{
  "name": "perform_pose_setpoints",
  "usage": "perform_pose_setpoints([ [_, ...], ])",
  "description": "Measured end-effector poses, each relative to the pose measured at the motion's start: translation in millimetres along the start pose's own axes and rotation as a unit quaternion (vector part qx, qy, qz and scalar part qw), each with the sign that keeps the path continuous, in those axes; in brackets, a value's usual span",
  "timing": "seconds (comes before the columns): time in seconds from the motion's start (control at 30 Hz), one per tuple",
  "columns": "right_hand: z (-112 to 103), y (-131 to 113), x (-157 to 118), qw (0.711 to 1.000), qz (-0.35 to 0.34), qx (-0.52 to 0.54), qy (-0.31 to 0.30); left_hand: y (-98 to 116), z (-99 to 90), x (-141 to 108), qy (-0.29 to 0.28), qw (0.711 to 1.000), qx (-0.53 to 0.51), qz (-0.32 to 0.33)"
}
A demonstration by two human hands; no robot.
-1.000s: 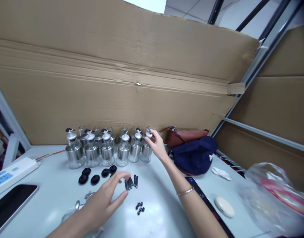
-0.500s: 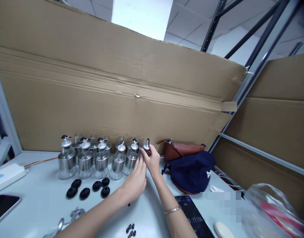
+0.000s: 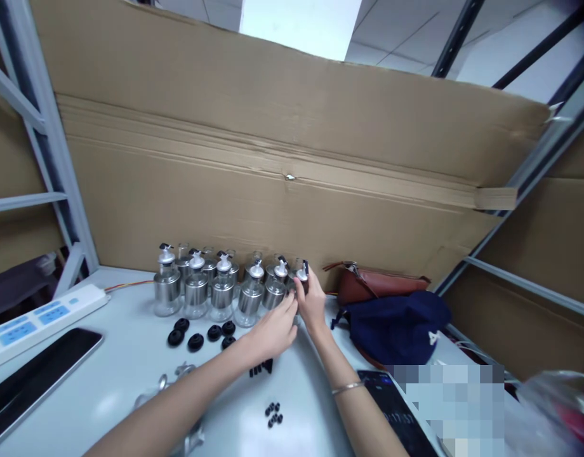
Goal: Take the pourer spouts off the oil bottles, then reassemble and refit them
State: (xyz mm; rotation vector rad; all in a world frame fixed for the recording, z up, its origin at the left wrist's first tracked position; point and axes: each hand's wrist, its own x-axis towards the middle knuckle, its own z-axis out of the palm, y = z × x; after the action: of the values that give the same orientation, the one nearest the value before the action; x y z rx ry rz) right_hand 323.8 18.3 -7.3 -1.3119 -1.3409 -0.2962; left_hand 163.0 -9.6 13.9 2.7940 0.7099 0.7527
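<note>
Glass bottles with silver metal bands stand in two rows; one front-row bottle (image 3: 250, 303) carries a white pump head (image 3: 256, 270) with a black spout. At the right end of the front row, my right hand (image 3: 311, 301) has thumb and fingers closed around the white collar of another pump head (image 3: 302, 275). My left hand (image 3: 275, 327) reaches to the same bottle lower down, its fingers together against the body. That bottle is mostly hidden by my hands. Black round caps (image 3: 195, 342) lie in front of the row, left of my left hand.
Small black parts (image 3: 273, 414) and black spouts (image 3: 261, 368) lie near my forearms, with clear pieces (image 3: 163, 384) at left. A navy cloth cap (image 3: 397, 324), brown pouch (image 3: 382, 285) and phone (image 3: 391, 406) are at right. A power strip (image 3: 44, 320) and dark tablet (image 3: 44, 387) sit left. Cardboard (image 3: 273, 127) stands behind.
The view has turned left, so the bottles and hands appear farther right and more of the power strip shows. Both hands stay at the same bottle with little visible change in grip.
</note>
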Motion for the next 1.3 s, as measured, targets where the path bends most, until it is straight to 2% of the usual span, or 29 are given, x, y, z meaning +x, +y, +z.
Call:
perform_pose_setpoints([
  [0.1, 3, 4, -11, 1.000, 0.026, 0.006, -0.016, -10, -24.3, -15, 0.052, 0.999, 0.002, -0.013],
  [0.17, 5, 5, -22, 0.999, 0.043, 0.009, -0.012, -24, -41.5, -24, 0.107, 0.993, 0.016, -0.041],
  [0.27, 11, 4, -35, 0.998, 0.057, 0.010, 0.004, -49, -59.9, -28, 0.222, 0.968, 0.082, -0.081],
  [0.33, 16, 3, -40, 0.998, 0.058, 0.010, 0.006, -62, -64.8, -24, 0.253, 0.954, 0.147, -0.069],
  [0.5, 21, 1, -43, 0.999, 0.047, 0.010, -0.007, -74, -64.7, -11, 0.143, 0.956, 0.251, -0.062],
  [0.57, 19, 1, -44, 0.999, 0.043, 0.009, -0.014, -76, -65.8, -10, 0.122, 0.956, 0.258, -0.070],
  [0.8, 7, 3, -43, 0.997, 0.043, 0.004, -0.063, -84, -74.5, -21, 0.108, 0.952, 0.280, -0.068],
  [0.97, -9, -16, -38, 0.997, 0.051, -0.026, -0.057, -92, -81.1, -43, 0.140, 0.954, 0.260, -0.050],
  [1.03, -14, -29, -36, 0.996, 0.010, -0.049, -0.067, -99, -82.1, -50, 0.148, 0.955, 0.251, -0.051],
  [1.07, -15, -36, -35, 0.991, -0.051, -0.084, -0.095, -103, -81.8, -53, 0.144, 0.956, 0.250, -0.050],
  [1.17, -11, -50, -34, 0.937, -0.222, -0.158, -0.217, -114, -77.8, -56, 0.126, 0.958, 0.252, -0.047],
  [1.23, -5, -54, -36, 0.907, -0.266, -0.172, -0.276, -120, -73.7, -55, 0.122, 0.959, 0.249, -0.055],
  [1.3, -2, -56, -38, 0.901, -0.267, -0.174, -0.295, -125, -69.8, -55, 0.118, 0.959, 0.250, -0.062],
])
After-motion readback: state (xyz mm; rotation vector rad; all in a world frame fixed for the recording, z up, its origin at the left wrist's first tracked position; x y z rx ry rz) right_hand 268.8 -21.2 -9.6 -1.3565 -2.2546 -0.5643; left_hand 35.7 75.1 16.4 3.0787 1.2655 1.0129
